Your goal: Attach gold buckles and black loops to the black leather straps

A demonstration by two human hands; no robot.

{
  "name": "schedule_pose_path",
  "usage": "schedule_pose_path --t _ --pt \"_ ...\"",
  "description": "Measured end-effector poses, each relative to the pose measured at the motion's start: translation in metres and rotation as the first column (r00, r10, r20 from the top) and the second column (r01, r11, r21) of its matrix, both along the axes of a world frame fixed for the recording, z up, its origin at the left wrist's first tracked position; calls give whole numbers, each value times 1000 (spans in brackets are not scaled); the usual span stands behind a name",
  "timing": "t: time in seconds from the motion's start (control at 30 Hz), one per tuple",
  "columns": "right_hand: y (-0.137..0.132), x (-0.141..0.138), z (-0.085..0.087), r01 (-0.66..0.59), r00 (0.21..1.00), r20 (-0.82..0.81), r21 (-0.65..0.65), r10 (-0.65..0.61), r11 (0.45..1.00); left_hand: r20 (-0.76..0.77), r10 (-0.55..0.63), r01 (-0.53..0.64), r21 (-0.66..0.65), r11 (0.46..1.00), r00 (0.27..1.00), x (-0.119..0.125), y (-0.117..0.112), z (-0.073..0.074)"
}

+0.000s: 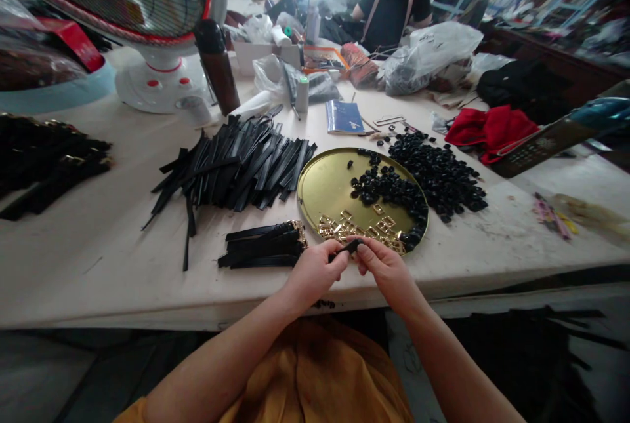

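Note:
Both my hands meet at the near rim of a round gold tray [315, 193]. Between them is a short black strap [350, 248]. My left hand [319, 269] pinches one end of it, and my right hand [384, 269] grips the other end between thumb and fingers. Whether a buckle is on the strap is hidden by my fingers. Gold buckles [381, 229] lie in the tray's near part, with small black pieces [377, 183] along its far and right side. Left of my hands sits a stack of black straps with gold buckles [266, 246].
Loose black straps [246, 164] are heaped behind the stack. More small black pieces [438, 174] are piled right of the tray. A fan [162, 82], a brown bottle [216, 65], a blue booklet [344, 117] and red cloth [492, 129] stand around. Across the table is another person [391, 6].

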State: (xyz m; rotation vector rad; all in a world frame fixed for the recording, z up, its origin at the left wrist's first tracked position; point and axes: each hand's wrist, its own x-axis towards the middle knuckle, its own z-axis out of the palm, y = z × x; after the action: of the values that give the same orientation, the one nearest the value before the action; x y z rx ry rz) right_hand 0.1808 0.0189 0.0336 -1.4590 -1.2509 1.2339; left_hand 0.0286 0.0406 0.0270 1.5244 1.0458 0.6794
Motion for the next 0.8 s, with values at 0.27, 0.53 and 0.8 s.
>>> schedule_pose_path --t 0.27,0.53,0.8 --pt "-9 10 1 -131 991 21 14 131 991 -39 -128 127 -38 991 991 -9 -6 10" --pt "-23 9 9 -173 972 177 98 154 980 -178 -139 162 122 979 974 -14 -18 25" --pt "-30 -11 -6 79 978 -193 -42 -86 996 -1 26 -26 29 999 1000 -7 -35 20"
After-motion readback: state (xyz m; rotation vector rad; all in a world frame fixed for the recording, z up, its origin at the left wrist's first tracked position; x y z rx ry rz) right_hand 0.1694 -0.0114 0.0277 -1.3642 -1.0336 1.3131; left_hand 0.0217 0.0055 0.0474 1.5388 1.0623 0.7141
